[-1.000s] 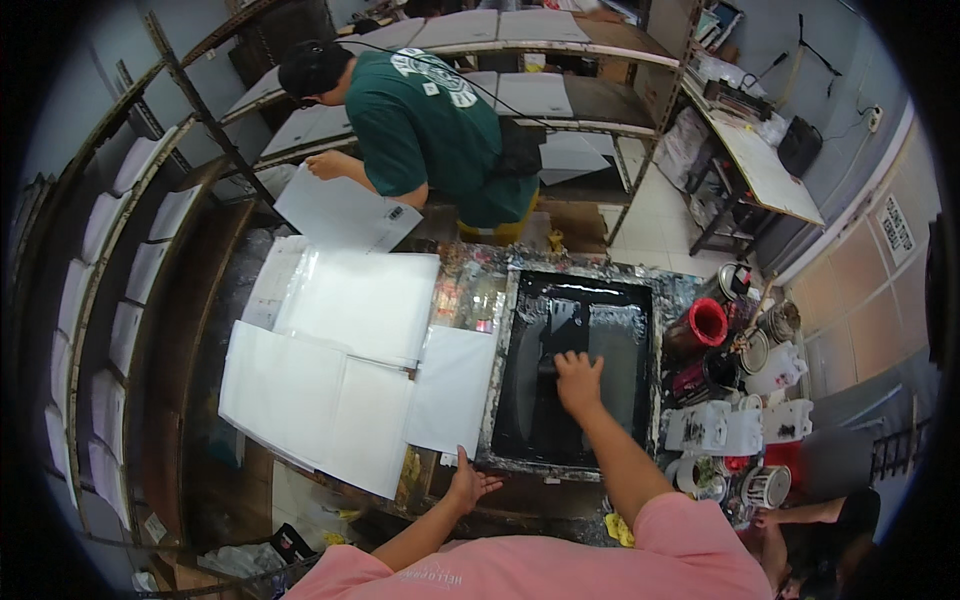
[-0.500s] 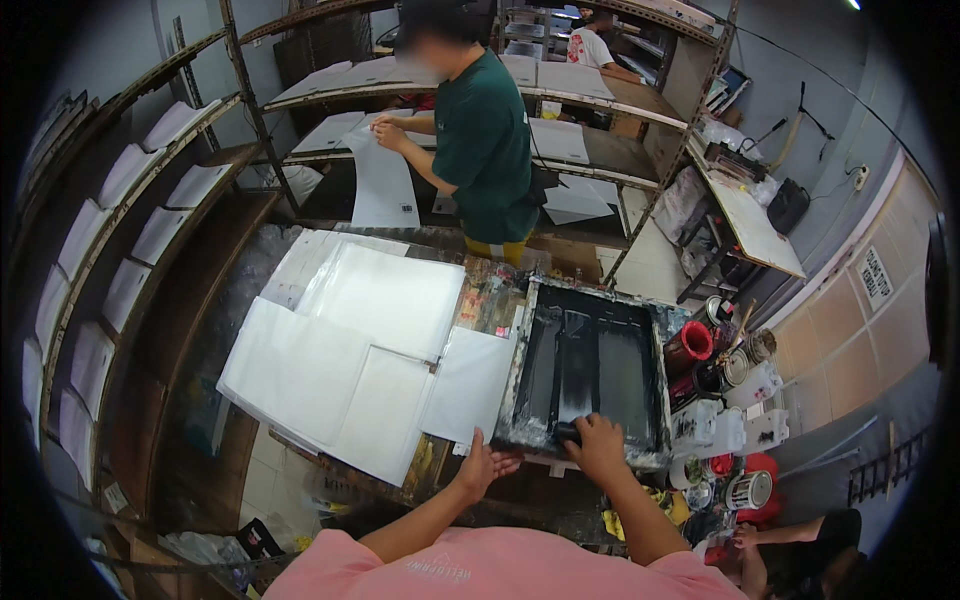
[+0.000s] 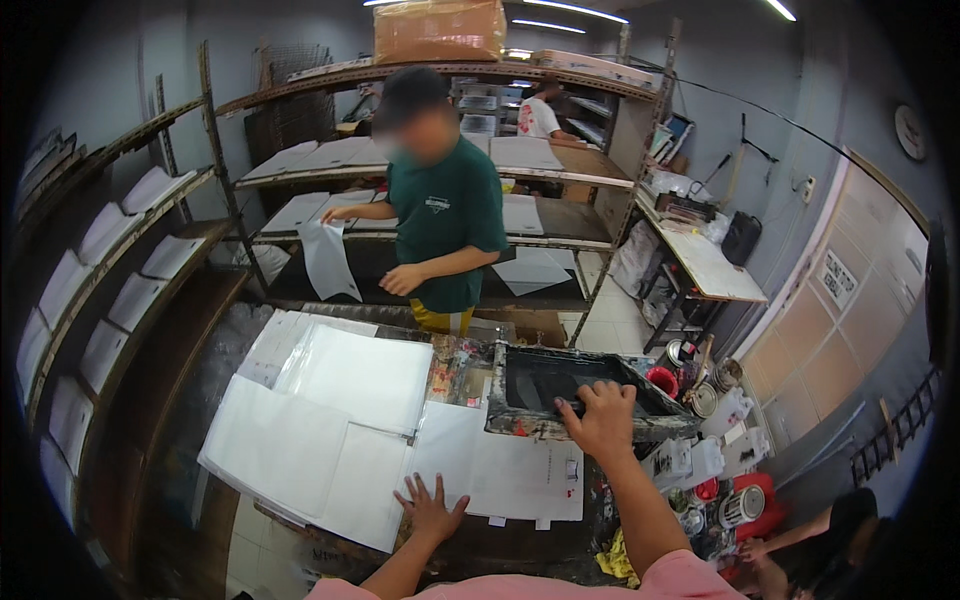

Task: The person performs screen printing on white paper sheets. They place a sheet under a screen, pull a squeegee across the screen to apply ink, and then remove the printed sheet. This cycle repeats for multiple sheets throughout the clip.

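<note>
My right hand point(image 3: 603, 420) is closed over the near edge of a screen-printing frame point(image 3: 530, 427), whose near side is tilted up off the table. Inside it lies dark ink-stained mesh; whether my fingers also hold the squeegee is hidden. Below the raised frame, a white sheet point(image 3: 525, 480) shows small dark print near its right end. My left hand point(image 3: 432, 512) is open, its fingers spread at the near edge of the white paper. A stack of blank white sheets point(image 3: 310, 450) lies to the left of that hand.
Across the table a person in a green shirt point(image 3: 440, 210) holds a white sheet point(image 3: 326, 258). Shelves point(image 3: 560, 235) with sheets stand behind and to the left. Ink cans and plastic containers point(image 3: 705, 430) crowd the right side, with a yellow cloth point(image 3: 617, 560) nearby. Another person's arm point(image 3: 790, 538) shows lower right.
The frame's near side has risen from the table, uncovering the printed sheet. My right hand has moved from the squeegee inside to the frame's edge. My left hand has moved left and down, fingers spread.
</note>
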### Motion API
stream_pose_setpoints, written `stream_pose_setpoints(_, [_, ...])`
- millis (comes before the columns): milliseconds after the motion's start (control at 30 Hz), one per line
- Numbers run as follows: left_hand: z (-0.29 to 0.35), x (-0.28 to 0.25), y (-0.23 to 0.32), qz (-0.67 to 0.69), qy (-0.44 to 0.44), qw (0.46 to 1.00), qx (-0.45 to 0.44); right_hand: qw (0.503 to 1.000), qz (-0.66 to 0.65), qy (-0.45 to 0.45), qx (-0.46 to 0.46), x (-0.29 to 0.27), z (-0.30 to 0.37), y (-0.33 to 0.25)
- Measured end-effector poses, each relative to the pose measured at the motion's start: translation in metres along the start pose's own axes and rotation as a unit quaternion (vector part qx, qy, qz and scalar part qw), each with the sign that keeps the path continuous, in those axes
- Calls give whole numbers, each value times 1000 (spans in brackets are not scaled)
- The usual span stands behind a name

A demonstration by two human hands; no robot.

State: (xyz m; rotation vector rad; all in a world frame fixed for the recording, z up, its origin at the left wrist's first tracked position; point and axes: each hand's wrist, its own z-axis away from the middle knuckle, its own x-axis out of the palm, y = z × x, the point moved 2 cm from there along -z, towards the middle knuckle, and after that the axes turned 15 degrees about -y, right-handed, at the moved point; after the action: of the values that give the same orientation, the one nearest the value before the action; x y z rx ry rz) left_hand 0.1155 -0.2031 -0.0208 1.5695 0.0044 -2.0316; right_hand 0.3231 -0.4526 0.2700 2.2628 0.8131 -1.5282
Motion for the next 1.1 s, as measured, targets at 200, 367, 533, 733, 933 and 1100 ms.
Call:
stream_pose_setpoints(200, [8,37,-21,-34,-22,999,-13,1000,-11,-5,4,-9,-23,7])
stream_pose_setpoints(367, [15,17,0,-18,20,1000,2,1000,-26,-7,14,-16,-38,7])
stream_pose_setpoints(533, [-3,-42,46,92,167,974,118,1000,-24,15,2,-18,-46,10])
stream_pose_setpoints(733, [-32,-103,23,144,243,955,87,999,-30,-30,29,-18,-47,10])
stream_pose_setpoints(933, [-51,-109,-133,102,219,970,-6,1000,-12,2,7,8,-26,12])
stream_pose_setpoints(1100, [-19,-112,-50,17,329,944,-13,1000,-10,2,3,12,-15,10])
